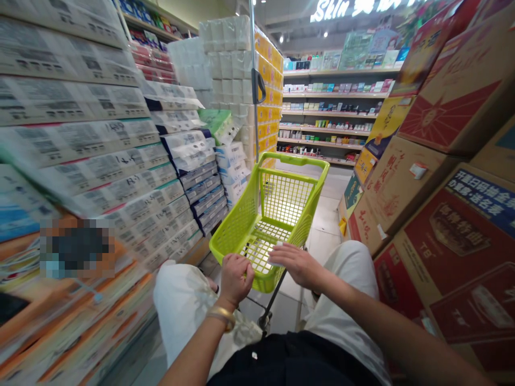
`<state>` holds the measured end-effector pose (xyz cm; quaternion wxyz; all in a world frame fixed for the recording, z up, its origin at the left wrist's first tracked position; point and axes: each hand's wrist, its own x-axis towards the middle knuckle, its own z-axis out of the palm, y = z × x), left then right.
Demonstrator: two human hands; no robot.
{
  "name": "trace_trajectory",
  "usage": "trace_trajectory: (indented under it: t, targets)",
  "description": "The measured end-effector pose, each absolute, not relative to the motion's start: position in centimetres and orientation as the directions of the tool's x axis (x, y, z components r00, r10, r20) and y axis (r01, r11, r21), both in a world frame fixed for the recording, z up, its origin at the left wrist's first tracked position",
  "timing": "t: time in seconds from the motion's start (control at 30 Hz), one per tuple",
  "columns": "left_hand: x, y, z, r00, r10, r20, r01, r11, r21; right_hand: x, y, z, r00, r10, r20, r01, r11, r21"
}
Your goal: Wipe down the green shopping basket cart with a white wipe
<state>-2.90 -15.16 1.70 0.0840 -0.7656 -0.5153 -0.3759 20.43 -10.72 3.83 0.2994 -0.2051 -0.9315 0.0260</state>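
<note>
Head view: we curl the left hand [236, 280] shut around the near rim of the lime-green shopping-cart basket [293, 158]; the right hand [295, 262], half open, lies across that rim. We find its mesh floor [259, 252] bare. Paper-roll packs [189, 150] stand left of the basket, printed cartons [402, 187] right.

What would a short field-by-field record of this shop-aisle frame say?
Place: shop aisle with a tiled floor
Left hand: curled over the near rim of a lime-green shopping cart
Left wrist: gold bangle
Right hand: lying on the same cart's rim, fingers extended
Left side: stacked wrapped tissue packs
Right side: stacked cardboard cartons
Ahead: wall shelves of boxed goods
</note>
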Motion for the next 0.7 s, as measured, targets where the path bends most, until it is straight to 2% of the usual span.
trace_trajectory:
  t: [0.07, 0.13, 0.2, 0.3, 0.37, 0.57, 0.63, 0.7]
  targets:
    - [-2.9, -15.2, 1.7, 0.182, 0.726, 0.663, 0.85, -0.455, 0.266, 21.4, -8.9, 4.1, -0.646, 0.494, 0.582, 0.472, 0.858, -0.203]
    - [-2.8, -15.2, 1.8, 0.18, 0.725, 0.665, 0.849, -0.456, 0.266, 21.8, -8.3, 4.1, -0.594, 0.537, 0.599, 0.519, 0.825, -0.225]
    - [-2.8, -15.1, 1.8, 0.183, 0.721, 0.668, 0.85, -0.457, 0.261, 21.3, -9.4, 3.9, -0.646, 0.495, 0.581, 0.467, 0.858, -0.211]
    - [-2.9, -15.2, 1.8, 0.189, 0.714, 0.674, 0.851, -0.462, 0.25, 20.4, -11.7, 3.6, -0.782, 0.349, 0.517, 0.306, 0.937, -0.169]
    - [-2.9, -15.2, 1.8, 0.189, 0.711, 0.677, 0.851, -0.463, 0.249, 20.3, -12.0, 3.7, -0.802, 0.321, 0.504, 0.28, 0.947, -0.157]
    - [-2.8, -15.2, 1.8, 0.175, 0.714, 0.678, 0.844, -0.463, 0.271, 22.0, -8.8, 4.2, -0.612, 0.522, 0.594, 0.512, 0.834, -0.206]
    - [-2.8, -15.2, 1.8, 0.177, 0.713, 0.679, 0.846, -0.463, 0.266, 21.5, -9.7, 4.1, -0.663, 0.479, 0.576, 0.457, 0.868, -0.195]
    - [-2.8, -15.2, 1.8, 0.182, 0.712, 0.678, 0.849, -0.462, 0.257, 20.7, -11.4, 3.8, -0.762, 0.369, 0.533, 0.334, 0.928, -0.164]
